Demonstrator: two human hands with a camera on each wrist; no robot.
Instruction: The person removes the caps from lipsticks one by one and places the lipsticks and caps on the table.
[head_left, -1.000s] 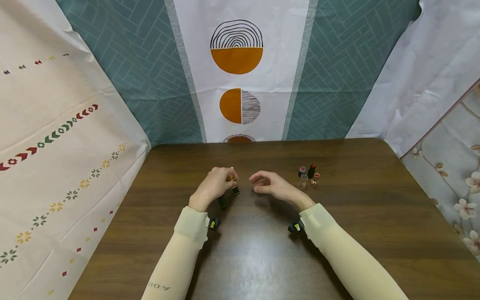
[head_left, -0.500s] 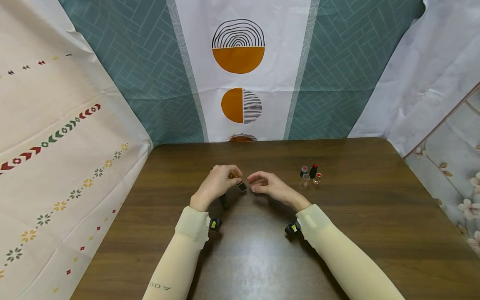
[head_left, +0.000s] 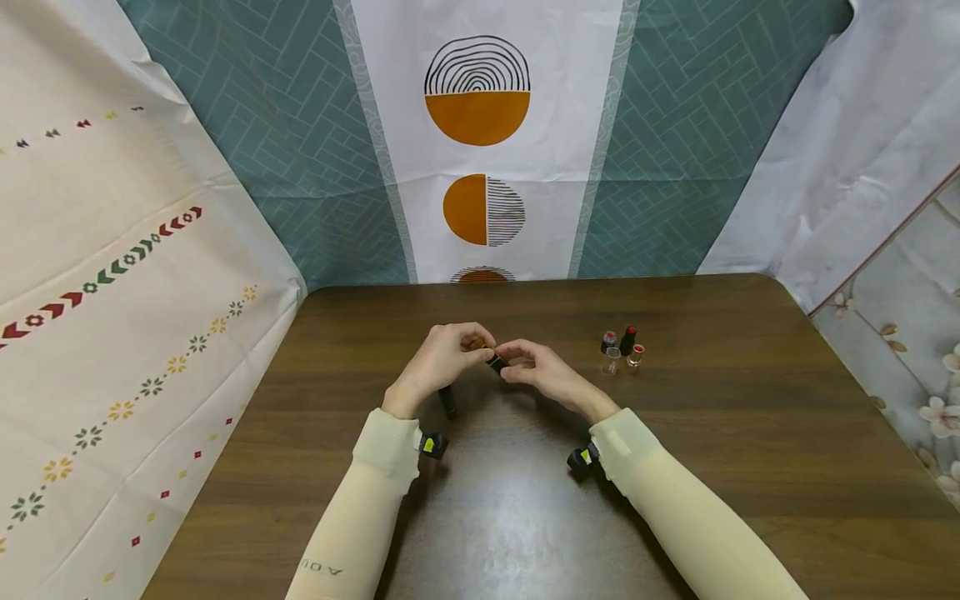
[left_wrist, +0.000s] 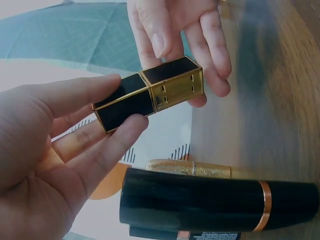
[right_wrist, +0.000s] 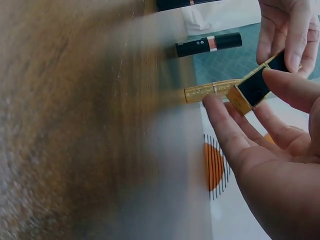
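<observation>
My left hand (head_left: 442, 360) pinches a square black-and-gold lipstick tube (left_wrist: 127, 100) between thumb and fingers, with its cap end pointing right. My right hand (head_left: 549, 377) reaches in from the other side. Its thumb is close over the tube's far end in the left wrist view, and its fingers extend behind and below it. In the right wrist view the tube (right_wrist: 254, 89) lies between the right thumb and fingers. Beyond the left hand are a gold glittery tube (left_wrist: 212, 170) and a large black tube (left_wrist: 190, 200) with a copper band.
A black tube (right_wrist: 207, 45) with a pink band stands beside the gold one. To the right on the brown wooden table (head_left: 712, 400) is a small group: a black lipstick (head_left: 627, 342), a clear-bodied one (head_left: 612, 362) and a red-topped one (head_left: 636, 355). Patterned cloths hang behind.
My left hand has carried the black-and-gold lipstick tube right and slightly away from me, up to my right hand's fingers. The right hand has shifted only slightly.
</observation>
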